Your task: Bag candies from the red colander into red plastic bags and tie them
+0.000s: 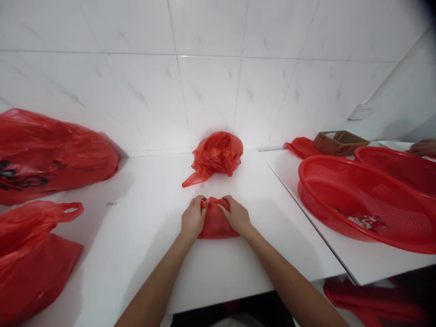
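A small red mesh pouch lies in front of me on the white table, its top edge pointing away. My left hand pinches the pouch's upper left corner, where a bit of red fabric is bunched between the fingers. At the upper right corner, my right hand grips the same edge with thumb and fingers. Something darker shows faintly through the mesh; I cannot make out what. Just beyond both hands sits a crumpled red plastic bag near the wall.
Large red plastic bags stand on the left, one with a looped handle. On the right are red plastic baskets, one holding small printed items, and a cardboard box. Another person's hand shows at the far right.
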A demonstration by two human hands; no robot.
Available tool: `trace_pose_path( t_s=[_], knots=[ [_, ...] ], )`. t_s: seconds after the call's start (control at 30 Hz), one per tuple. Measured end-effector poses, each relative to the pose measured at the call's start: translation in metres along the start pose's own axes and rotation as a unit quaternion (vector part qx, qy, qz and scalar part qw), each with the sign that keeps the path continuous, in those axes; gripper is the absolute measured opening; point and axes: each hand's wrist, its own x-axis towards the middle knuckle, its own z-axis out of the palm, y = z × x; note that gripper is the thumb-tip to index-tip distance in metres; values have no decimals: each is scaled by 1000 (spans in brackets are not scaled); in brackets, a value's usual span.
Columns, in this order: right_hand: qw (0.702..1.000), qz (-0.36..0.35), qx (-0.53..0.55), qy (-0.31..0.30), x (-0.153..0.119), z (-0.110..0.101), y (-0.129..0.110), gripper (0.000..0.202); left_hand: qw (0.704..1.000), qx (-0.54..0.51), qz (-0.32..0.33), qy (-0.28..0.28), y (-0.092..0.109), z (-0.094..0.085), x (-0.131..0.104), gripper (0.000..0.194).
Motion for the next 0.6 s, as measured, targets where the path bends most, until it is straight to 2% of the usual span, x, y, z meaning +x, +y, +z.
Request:
trace_pose_path(
  t_s=[0.23, 0.6],
  knots=[
    [1000, 7, -19, -13, 4, 4, 5, 21, 998, 48, -32, -34, -9, 9, 6, 24],
    [995, 1, -79, -56, 6, 0, 1, 23, 987, 132, -48, -74, -4, 11, 8, 27]
  ],
)
